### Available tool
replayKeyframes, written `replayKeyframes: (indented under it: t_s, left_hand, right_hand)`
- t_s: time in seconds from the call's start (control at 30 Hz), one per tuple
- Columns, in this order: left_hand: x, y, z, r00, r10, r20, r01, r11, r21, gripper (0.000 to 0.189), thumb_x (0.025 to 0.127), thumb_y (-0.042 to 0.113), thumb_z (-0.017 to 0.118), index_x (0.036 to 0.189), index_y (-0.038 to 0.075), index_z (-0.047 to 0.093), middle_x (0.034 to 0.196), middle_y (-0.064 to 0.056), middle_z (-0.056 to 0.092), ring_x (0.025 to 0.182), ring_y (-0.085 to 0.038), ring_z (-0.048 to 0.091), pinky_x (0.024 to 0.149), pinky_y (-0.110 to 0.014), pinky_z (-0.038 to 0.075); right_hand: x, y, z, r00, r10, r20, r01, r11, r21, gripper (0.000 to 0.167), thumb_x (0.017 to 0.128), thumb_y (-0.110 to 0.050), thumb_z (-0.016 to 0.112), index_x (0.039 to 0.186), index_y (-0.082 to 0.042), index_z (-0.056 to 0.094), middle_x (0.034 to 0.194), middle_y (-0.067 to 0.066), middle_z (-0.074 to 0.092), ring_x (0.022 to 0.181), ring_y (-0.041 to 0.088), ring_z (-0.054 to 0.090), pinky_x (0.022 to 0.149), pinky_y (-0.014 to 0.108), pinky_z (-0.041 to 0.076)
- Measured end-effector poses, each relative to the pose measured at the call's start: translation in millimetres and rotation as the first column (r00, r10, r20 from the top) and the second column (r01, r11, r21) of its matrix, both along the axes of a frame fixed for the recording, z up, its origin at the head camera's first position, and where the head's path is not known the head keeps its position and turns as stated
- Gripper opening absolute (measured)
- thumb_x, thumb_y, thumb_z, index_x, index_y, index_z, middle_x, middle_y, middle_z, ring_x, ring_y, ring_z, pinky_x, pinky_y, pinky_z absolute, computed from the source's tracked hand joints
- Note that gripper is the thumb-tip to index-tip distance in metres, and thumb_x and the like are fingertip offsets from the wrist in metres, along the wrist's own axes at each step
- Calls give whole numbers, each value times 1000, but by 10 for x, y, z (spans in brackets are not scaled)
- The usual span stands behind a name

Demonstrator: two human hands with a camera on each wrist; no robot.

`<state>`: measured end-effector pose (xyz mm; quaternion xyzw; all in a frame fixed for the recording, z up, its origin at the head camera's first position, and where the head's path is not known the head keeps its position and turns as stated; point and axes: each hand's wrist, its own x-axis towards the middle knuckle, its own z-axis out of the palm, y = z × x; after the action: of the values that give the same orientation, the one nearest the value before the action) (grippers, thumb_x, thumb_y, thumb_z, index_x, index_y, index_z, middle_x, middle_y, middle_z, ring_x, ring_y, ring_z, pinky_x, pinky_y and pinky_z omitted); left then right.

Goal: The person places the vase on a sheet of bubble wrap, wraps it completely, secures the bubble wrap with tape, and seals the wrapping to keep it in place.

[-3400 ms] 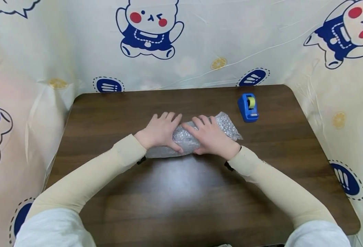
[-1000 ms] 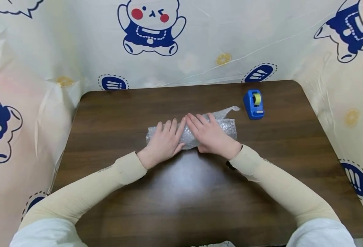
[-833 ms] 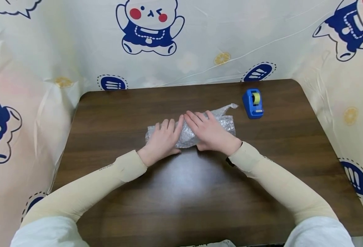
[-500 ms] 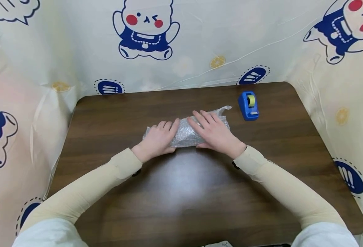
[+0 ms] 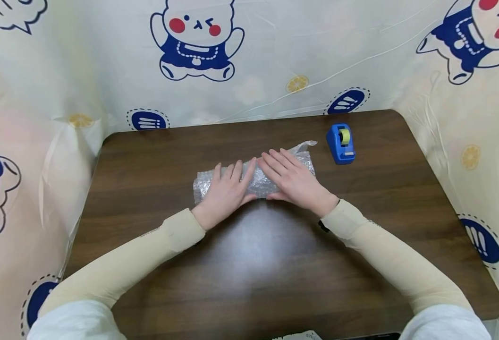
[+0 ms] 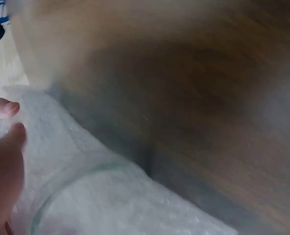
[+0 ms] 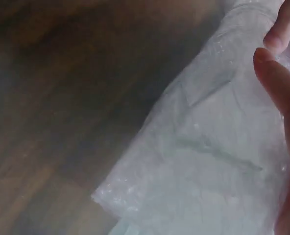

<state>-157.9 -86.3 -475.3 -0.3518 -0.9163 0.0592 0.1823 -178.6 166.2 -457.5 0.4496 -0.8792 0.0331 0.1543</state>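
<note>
A bundle of bubble wrap (image 5: 261,183) lies rolled across the table, with a loose corner sticking out at its far right end. Across its left half rests my left hand (image 5: 225,192), fingers spread and fairly straight. My right hand (image 5: 297,183) lies over the right half, fingers extended, its fingertips close to the left index finger. Both thumbs are along the near side. In the left wrist view, a curved greenish edge shows through the wrap (image 6: 120,200); what is inside cannot be made out. A faint green line also shows through the wrap (image 7: 199,127) in the right wrist view.
A blue tape dispenser (image 5: 341,145) with yellowish tape stands right of the bundle, towards the back of the brown wooden table (image 5: 249,274). A pale object (image 5: 300,336) and a dark one (image 5: 381,336) show partly at the near edge. Printed curtains surround the table.
Since the earliest frame, the bubble wrap has been turned into a shorter roll with a different loose corner. In the last half second, my left hand has shifted right and its fingers have straightened.
</note>
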Motion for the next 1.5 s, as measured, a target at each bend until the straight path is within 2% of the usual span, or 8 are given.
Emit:
replayKeyframes:
  t_s: [0.27, 0.57, 0.77, 0.83, 0.9, 1.03, 1.23, 1.5]
  left_hand:
    - [-68, 34, 10, 1000, 4, 6, -4, 998, 55, 83, 94, 63, 67, 152, 7, 45, 133, -22, 64, 110, -37, 69, 96, -63, 52]
    - [20, 68, 76, 982, 39, 186, -60, 993, 104, 78, 97, 54, 68, 154, 7, 43, 153, -24, 50, 134, -42, 56, 103, -74, 41]
    - [48, 95, 125, 966, 38, 256, -78, 986, 148, 76, 94, 49, 74, 150, 7, 47, 156, -21, 48, 134, -44, 55, 103, -78, 37]
    - [41, 95, 134, 964, 34, 264, -80, 983, 165, 74, 93, 49, 76, 148, 7, 48, 154, -20, 50, 132, -43, 57, 102, -79, 37]
    - [32, 91, 143, 963, 27, 270, -77, 981, 177, 73, 93, 48, 76, 147, 7, 48, 152, -20, 52, 130, -42, 59, 101, -78, 38]
    - [30, 77, 152, 960, 25, 278, -77, 981, 179, 70, 94, 47, 75, 146, 7, 49, 150, -19, 53, 128, -41, 60, 100, -78, 39]
    - [-4, 71, 145, 956, 15, 293, -69, 982, 173, 63, 97, 47, 70, 143, 9, 52, 156, -17, 48, 134, -44, 55, 100, -80, 37]
    - [3, 80, 121, 949, -35, 314, -35, 976, 215, 55, 96, 42, 73, 136, 8, 56, 162, -13, 43, 141, -42, 50, 102, -83, 32]
  right_hand:
    - [-187, 349, 259, 967, -122, 226, 182, 946, -268, 46, 101, -16, 64, 143, 1, 57, 148, 23, 55, 149, 44, 38, 127, 58, 14]
    - [-341, 441, 228, 721, -192, 666, 490, 821, -294, 33, 101, -31, 69, 123, -6, 65, 127, 16, 65, 123, 37, 50, 104, 56, 41]
    - [-409, 405, 214, 632, -253, 733, 607, 750, -264, 37, 100, -31, 69, 126, -5, 60, 130, 20, 59, 117, 37, 50, 97, 54, 43]
    - [-406, 408, 192, 682, -298, 668, 620, 721, -311, 38, 99, -29, 70, 125, -3, 59, 129, 20, 58, 118, 38, 49, 100, 54, 40]
    - [-378, 423, 157, 805, -308, 507, 548, 713, -438, 34, 98, -25, 71, 119, -1, 60, 120, 20, 59, 114, 39, 50, 98, 54, 39]
    - [-261, 422, 120, 988, -149, 33, 143, 830, -539, 17, 95, -13, 72, 103, 1, 69, 96, 15, 66, 92, 36, 58, 84, 49, 45]
    - [-100, 335, 133, 997, -30, 71, 47, 963, -265, 31, 99, -19, 70, 125, -2, 72, 115, 15, 70, 96, 31, 68, 85, 45, 58]
    - [-22, 198, 101, 971, -219, 91, 236, 935, -266, 59, 98, -34, 72, 142, 0, 51, 134, 25, 58, 102, 37, 63, 86, 50, 57]
